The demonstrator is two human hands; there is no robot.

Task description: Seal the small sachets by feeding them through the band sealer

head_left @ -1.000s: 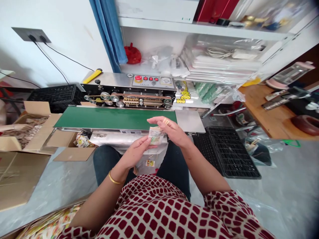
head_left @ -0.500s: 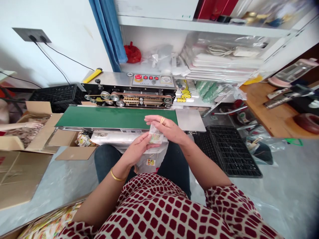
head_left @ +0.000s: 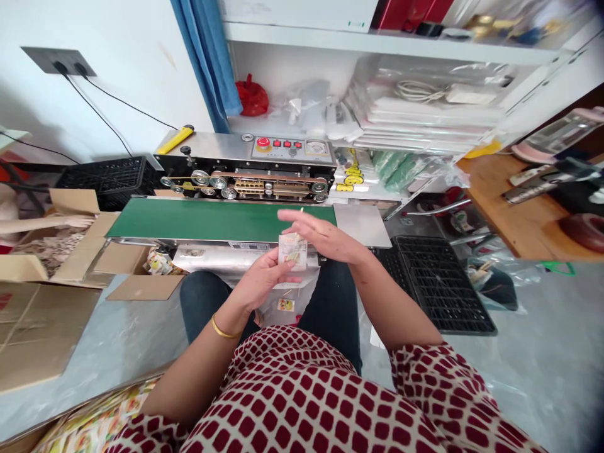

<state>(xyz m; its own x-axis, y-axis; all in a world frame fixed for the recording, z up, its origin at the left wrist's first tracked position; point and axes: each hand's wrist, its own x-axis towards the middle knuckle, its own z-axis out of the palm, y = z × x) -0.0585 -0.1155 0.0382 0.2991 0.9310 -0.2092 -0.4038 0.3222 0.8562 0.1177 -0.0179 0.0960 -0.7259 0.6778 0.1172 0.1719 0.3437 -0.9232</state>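
My left hand grips a small printed packet between thumb and fingers, and the packet stands upright in front of my knees. Just above its top edge is my right hand, slightly blurred, with the fingers stretched out flat to the left. Whether the right fingertips touch the packet, I cannot tell. Behind both hands runs the green belt of a band sealing machine. Between my legs, a small colourful packet lies on clear plastic.
Open cardboard boxes stand at the left; another person's hand reaches into one. A box of printed packets is at lower left. A black plastic pallet lies on the right floor, below a wooden table. A yellow cutter rests on the machine.
My right hand has lifted slightly off the packet and its fingers have straightened. The packet has turned more upright in my left hand, so its printed face shows more.
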